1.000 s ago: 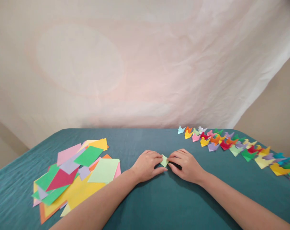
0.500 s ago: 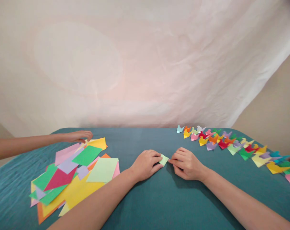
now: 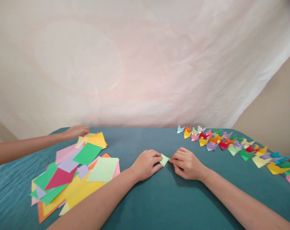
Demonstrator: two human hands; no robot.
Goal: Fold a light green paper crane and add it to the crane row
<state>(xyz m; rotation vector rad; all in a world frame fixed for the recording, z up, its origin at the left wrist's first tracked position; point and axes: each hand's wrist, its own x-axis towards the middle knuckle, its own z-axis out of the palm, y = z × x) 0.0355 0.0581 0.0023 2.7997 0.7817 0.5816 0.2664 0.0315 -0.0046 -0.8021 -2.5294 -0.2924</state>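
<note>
A small light green folded paper (image 3: pixel 164 160) lies on the table between my hands. My left hand (image 3: pixel 146 164) rests at its left side, thumb and fingers closed on that edge and hiding part of it. My right hand (image 3: pixel 186 163) is curled, with a fingertip at the paper's right corner. The thumb of that hand points toward the tabletop below the paper. Both wrists stay low over the teal tablecloth (image 3: pixel 145 204).
At the left spreads a pile of coloured paper sheets (image 3: pixel 80 187). Another person's hand (image 3: pixel 78 131) grips a pale yellow sheet (image 3: pixel 82 140) at the pile's far end. Rows of folded paper birds (image 3: pixel 224 144) stand along the right. A pale cloth (image 3: pixel 145 64) hangs behind.
The other person's hand has closed and moved slightly up and left, raising the edge of the pale yellow sheet. My two hands and the folded paper have barely moved.
</note>
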